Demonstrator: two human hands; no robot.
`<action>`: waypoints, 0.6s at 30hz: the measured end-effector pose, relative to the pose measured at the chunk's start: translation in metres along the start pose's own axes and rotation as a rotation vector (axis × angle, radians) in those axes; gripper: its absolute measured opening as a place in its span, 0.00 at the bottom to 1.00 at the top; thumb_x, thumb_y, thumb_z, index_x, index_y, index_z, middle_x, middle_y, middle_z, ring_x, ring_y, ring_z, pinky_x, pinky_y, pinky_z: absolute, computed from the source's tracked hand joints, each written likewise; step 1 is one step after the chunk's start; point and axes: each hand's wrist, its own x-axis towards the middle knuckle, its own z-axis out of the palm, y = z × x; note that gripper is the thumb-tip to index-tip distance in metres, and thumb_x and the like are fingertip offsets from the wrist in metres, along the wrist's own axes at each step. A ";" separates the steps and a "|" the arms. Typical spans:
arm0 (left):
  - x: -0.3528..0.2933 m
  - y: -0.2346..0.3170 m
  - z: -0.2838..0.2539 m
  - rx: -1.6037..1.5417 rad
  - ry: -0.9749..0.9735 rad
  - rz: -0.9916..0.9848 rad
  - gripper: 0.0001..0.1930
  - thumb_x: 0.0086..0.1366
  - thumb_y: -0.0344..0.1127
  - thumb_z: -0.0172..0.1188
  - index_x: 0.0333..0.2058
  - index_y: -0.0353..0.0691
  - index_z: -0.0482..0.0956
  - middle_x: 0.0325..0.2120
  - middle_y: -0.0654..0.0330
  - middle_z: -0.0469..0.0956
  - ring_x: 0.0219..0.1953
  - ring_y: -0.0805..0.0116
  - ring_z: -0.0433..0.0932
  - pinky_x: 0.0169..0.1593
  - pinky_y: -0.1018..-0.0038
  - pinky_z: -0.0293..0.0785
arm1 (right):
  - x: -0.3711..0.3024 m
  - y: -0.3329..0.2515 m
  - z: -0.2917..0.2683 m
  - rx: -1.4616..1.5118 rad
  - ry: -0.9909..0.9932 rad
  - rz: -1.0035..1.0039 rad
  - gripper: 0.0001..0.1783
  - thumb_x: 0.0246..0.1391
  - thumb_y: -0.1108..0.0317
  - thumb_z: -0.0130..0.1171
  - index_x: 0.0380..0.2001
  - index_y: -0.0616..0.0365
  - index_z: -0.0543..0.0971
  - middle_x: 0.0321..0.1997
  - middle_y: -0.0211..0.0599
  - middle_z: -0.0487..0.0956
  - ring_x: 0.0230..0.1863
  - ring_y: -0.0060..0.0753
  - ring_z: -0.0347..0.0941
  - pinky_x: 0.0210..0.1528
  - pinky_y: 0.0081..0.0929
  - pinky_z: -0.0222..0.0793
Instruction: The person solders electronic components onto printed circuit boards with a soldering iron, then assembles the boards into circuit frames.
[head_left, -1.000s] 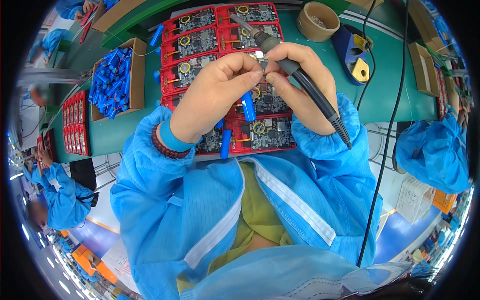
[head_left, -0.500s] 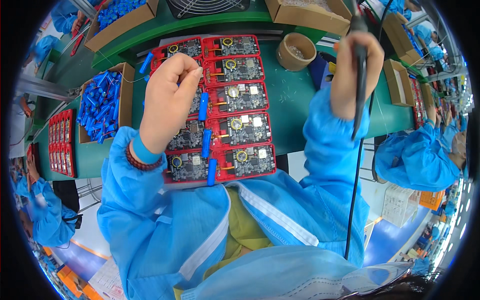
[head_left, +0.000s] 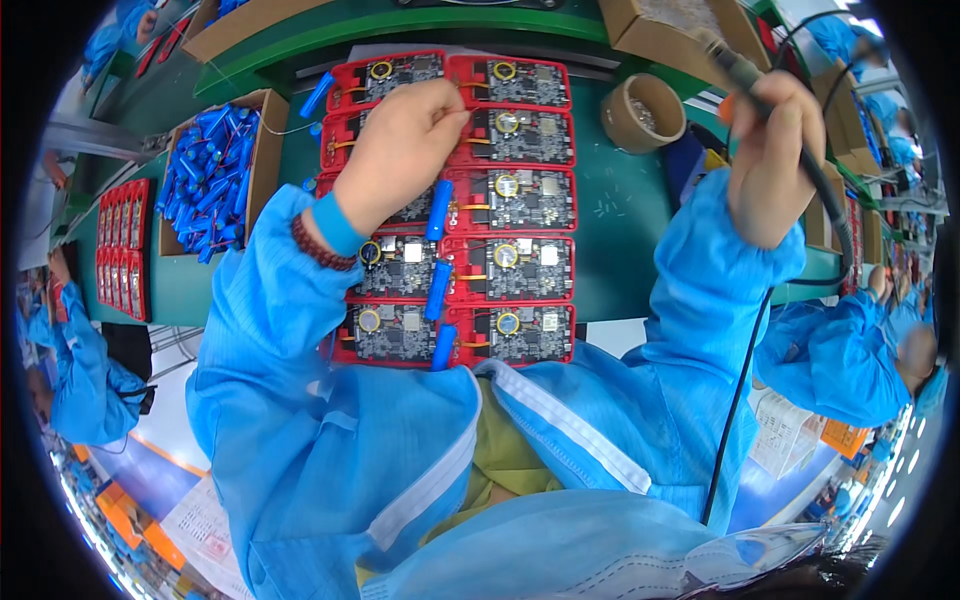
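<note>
Aloft at the right of a green bench (head_left: 610, 260), an iron (head_left: 741, 72) slants in a worker's right hand (head_left: 780, 165), fingers and thumb closed around its handle. The tool's long axis runs from upper left to lower right, its blurred tip pointing up and leftward, away from the worker's body, against a carton (head_left: 625, 25) beyond; a black cable (head_left: 745, 390) hangs at the worker's right side. Just below the grip, partly hidden by the sleeve, sits a blue stand (head_left: 688, 165), with a tan pot (head_left: 618, 125) to its left.

At centre, the left hand (head_left: 405, 150) hovers over boards (head_left: 525, 190) in red cases, set in two columns of five with their long sides running left to right. Its thumb and fingertips are pressed together near the gap between the columns; whether they pinch anything cannot be made out.

Three blue cells (head_left: 437, 290) lie along that gap beside the lower three rows, their long axes running nearly toward the worker, far ends leaning slightly right. Another cell (head_left: 318, 93) tilts more steeply rightward beside the top left case. More cells lie jumbled, pointing every way, in a box (head_left: 268, 150) at left, near a block of smaller red cases (head_left: 125, 240) at the bench's far left
</note>
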 end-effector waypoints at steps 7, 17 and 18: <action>0.015 -0.017 0.024 0.219 0.037 0.154 0.04 0.56 0.30 0.57 0.27 0.35 0.74 0.21 0.56 0.71 0.30 0.56 0.69 0.38 0.65 0.65 | -0.051 0.009 0.041 -0.019 -0.321 0.387 0.11 0.59 0.65 0.50 0.31 0.62 0.77 0.22 0.25 0.70 0.22 0.13 0.59 0.24 0.16 0.53; 0.018 -0.025 0.029 0.349 0.089 0.182 0.03 0.55 0.30 0.59 0.26 0.37 0.76 0.23 0.56 0.71 0.31 0.55 0.69 0.38 0.64 0.64 | -0.050 0.031 0.056 -0.047 -0.403 0.313 0.13 0.60 0.63 0.51 0.32 0.63 0.76 0.28 0.32 0.75 0.30 0.21 0.67 0.34 0.20 0.64; 0.018 -0.025 0.029 0.362 0.090 0.183 0.03 0.55 0.30 0.59 0.26 0.37 0.76 0.23 0.56 0.71 0.31 0.55 0.69 0.38 0.64 0.64 | -0.050 0.031 0.056 -0.049 -0.412 0.314 0.13 0.61 0.63 0.50 0.32 0.63 0.76 0.29 0.32 0.75 0.31 0.21 0.68 0.35 0.20 0.64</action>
